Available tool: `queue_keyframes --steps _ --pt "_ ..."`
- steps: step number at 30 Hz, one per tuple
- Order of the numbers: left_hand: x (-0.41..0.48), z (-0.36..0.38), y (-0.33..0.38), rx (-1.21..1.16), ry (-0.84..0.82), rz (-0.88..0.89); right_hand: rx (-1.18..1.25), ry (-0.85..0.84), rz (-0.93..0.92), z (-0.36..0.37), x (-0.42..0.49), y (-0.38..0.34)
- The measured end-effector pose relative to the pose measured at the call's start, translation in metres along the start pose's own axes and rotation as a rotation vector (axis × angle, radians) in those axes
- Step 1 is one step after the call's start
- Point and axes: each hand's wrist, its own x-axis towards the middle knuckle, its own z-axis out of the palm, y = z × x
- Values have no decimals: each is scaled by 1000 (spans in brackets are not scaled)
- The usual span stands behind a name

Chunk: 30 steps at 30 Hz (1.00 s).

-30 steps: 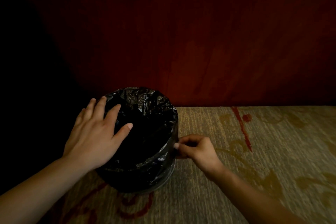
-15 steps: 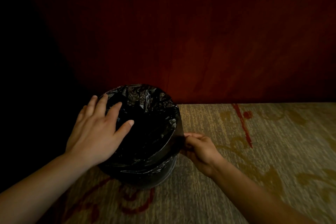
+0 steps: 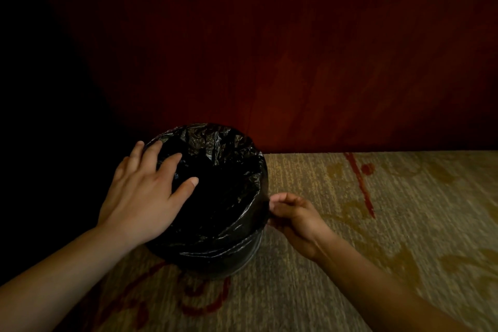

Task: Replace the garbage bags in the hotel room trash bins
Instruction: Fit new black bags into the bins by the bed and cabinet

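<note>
The grip of the right hand (image 3: pixel 296 219) pinches the overhang of the black garbage bag (image 3: pixel 215 148) lining the trash bin (image 3: pixel 223 268) on the carpet (image 3: pixel 363 264), left hand (image 3: pixel 142 197) spread flat on its rim; too hard a tug could tear the film or unseat the lining.

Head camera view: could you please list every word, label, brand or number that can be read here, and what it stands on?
None: no readable text anywhere. The black garbage bag, the trash bin and the wooden wall bear no print; the red and gold marks on the carpet are pattern, not letters.
</note>
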Motion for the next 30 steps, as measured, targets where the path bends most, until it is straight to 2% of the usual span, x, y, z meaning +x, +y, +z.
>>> queue_keyframes --steps 3,5,10,17,23,30 --pt "0 0 0 -2 -3 1 122 -91 102 0 -1 5" --pt "0 0 0 -5 -6 2 35 -81 96 3 -3 7" --pt "0 -1 0 -26 -2 -3 -561 38 -173 11 -13 1" --pt "0 -1 1 -94 29 -22 -467 218 -316 18 -19 -1" --pt "1 -1 1 -156 45 -36 -648 159 -484 32 -19 -9" --pt "3 -5 -3 -222 48 -42 -1031 42 -827 63 -17 -61"
